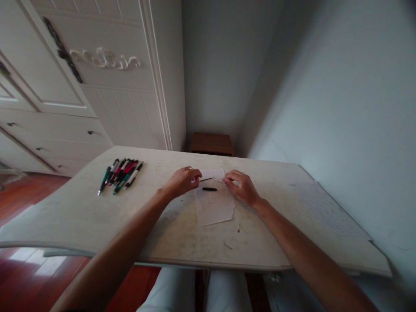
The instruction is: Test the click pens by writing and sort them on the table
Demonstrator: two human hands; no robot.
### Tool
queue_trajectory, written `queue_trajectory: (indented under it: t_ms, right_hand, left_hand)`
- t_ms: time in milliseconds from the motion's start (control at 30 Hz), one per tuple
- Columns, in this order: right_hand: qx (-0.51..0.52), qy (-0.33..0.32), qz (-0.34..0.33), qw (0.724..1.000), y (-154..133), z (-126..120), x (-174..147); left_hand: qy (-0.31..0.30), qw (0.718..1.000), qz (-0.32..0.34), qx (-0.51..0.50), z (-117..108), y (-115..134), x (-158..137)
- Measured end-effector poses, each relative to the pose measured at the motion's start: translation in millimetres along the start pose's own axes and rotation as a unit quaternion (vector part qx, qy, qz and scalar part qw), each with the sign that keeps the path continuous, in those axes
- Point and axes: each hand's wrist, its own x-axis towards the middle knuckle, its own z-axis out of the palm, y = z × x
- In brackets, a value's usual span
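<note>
A sheet of paper (pixel 214 210) with faint handwriting lies on the table in front of me, and both hands are over its upper part. My left hand (pixel 183 180), wearing a ring, is closed at the fingertips on a thin dark pen refill (pixel 207 179) that points right. Across from it, my right hand (pixel 243 185) is pinched at the paper's right side; what its fingertips hold is too small to make out. Between the hands a short black pen barrel (pixel 209 189) lies on the paper. A faint thin piece (pixel 220 182) shows near the right fingertips.
A pile of pens (pixel 121 173) in black, green, red and white lies at the table's far left. The stained white table (pixel 156 242) has small scraps (pixel 228 245) near its front edge. A wall borders the right, a white cabinet (pixel 130 108) the left, a brown wooden stand (pixel 212 143) behind.
</note>
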Motion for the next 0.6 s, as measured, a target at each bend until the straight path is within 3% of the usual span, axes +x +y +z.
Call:
queue_trajectory:
  t_ms: [600]
  right_hand:
    - [-0.008,-0.008,-0.010,1.000,-0.7,0.6,0.1]
  left_hand:
    - [-0.016,0.999,-0.032,0.036,-3.1,8.2,0.9]
